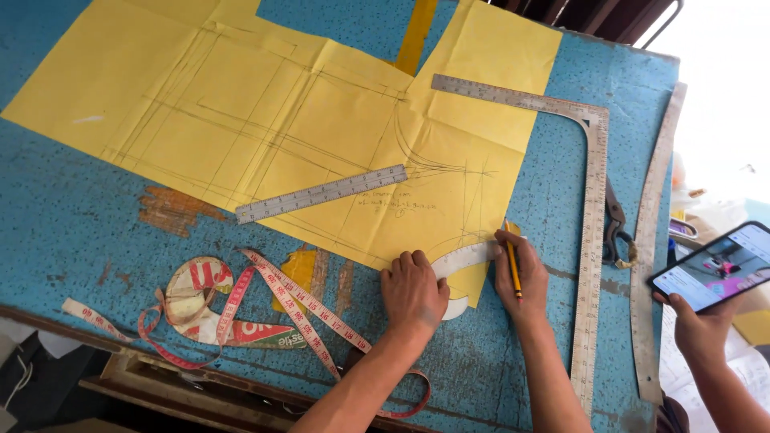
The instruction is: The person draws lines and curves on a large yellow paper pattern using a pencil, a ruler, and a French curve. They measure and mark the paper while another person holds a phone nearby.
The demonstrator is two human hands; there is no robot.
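Low in the middle of the head view, the left hand [413, 290] lies flat with its fingers spread and pressed down on a white curved plastic drafting ruler [459, 269], pinning it against the lower edge of the large creased yellow pattern paper [241, 112]. Just to the right, the right hand [521, 273] pinches a yellow pencil [511, 256] between thumb and fingers. The pencil's long axis runs almost straight up the frame, its tip at the paper's edge just above the curve's outer end. The curved ruler sweeps from under the left fingers rightward toward the pencil, so the right hand is the nearer to its free end; whether the tip touches the paper is hard to tell.

Across the paper's centre lies a straight steel ruler [321, 193], slanting up to the right. A grey metal L-square [592, 232] frames the right side on the worn blue tabletop [72, 232], with a long curved metal stick [654, 240] and dark scissors [616, 228] beside it. A red-and-white tape measure [297, 309] coils at lower left. At the right edge, another person's hand [702, 329] holds a smartphone [710, 266].
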